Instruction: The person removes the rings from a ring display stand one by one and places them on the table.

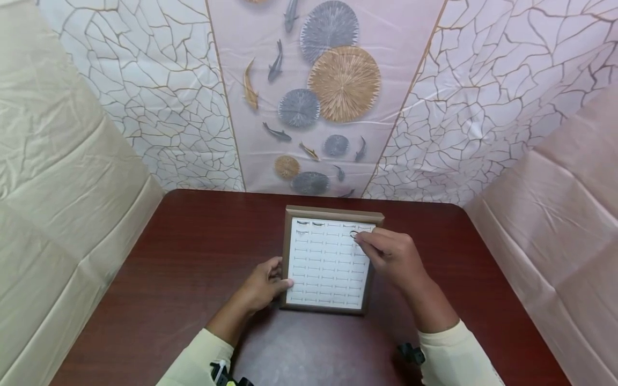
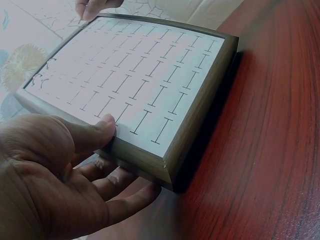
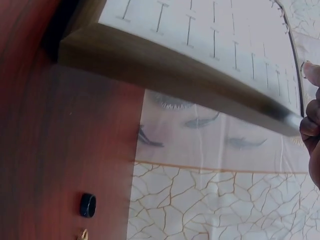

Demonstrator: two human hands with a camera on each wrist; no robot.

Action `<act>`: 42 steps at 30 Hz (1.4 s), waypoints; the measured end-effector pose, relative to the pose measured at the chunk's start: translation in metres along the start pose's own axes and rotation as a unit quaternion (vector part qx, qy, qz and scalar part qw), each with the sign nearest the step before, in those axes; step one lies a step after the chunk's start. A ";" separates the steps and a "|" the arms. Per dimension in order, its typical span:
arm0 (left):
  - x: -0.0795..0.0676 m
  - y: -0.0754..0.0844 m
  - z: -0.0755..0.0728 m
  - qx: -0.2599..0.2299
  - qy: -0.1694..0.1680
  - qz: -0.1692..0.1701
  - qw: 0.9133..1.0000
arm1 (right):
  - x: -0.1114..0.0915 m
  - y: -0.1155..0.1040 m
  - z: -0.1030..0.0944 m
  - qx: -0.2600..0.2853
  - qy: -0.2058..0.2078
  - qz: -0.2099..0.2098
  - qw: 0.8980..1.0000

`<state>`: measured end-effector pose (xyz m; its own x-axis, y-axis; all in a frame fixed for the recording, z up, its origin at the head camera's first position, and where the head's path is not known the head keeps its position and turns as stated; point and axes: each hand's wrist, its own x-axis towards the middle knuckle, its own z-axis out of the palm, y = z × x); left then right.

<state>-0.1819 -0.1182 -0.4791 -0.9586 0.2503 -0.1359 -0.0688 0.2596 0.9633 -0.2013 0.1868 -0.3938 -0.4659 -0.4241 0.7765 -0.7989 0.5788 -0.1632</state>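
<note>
A ring display tray (image 1: pixel 323 309) with a wooden frame and a white slotted insert stands tilted over the table. My left hand (image 1: pixel 258 287) grips its left side, thumb over the frame's edge; in the left wrist view the other fingers are under the frame (image 2: pixel 142 162). My right hand (image 1: pixel 398 260) pinches a small thin ring (image 1: pixel 353 234) between thumb and fingertips, close over the upper right slots. A few rings (image 1: pixel 317 223) sit in the slots at the tray's upper left. In the right wrist view, the right hand (image 3: pixel 312 125) shows only partly at the edge.
A black ring (image 3: pixel 88 205) and a gold-coloured piece (image 3: pixel 84 235) lie on the dark red wooden table (image 1: pixel 193 257), seen in the right wrist view. Patterned cloth (image 1: pixel 169 96) hangs behind the table, and plain cream cloth (image 1: pixel 53 214) flanks it.
</note>
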 end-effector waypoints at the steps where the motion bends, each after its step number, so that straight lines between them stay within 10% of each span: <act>1: 0.000 0.000 0.000 -0.002 0.001 -0.001 1.000 | -0.001 0.001 -0.002 -0.003 0.002 0.002 1.000; 22: 0.001 0.000 -0.001 -0.003 -0.010 0.007 1.000 | -0.043 0.027 -0.048 -0.081 -0.026 0.079 0.993; 26: 0.000 0.000 0.000 -0.004 -0.010 0.006 1.000 | -0.050 0.032 -0.056 -0.102 -0.112 0.154 0.976; 33: 0.000 -0.001 -0.001 -0.001 -0.007 -0.004 1.000 | -0.059 0.044 -0.059 -0.100 -0.271 0.271 0.918; 42: 0.001 -0.002 0.000 -0.003 -0.011 0.004 1.000 | -0.068 0.054 -0.059 -0.115 -0.303 0.286 0.902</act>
<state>-0.1832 -0.1184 -0.4812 -0.9531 0.2721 -0.1328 -0.0629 0.2511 0.9659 -0.1903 0.2876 -0.4195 -0.9548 -0.2728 0.1184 -0.2944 0.9235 -0.2459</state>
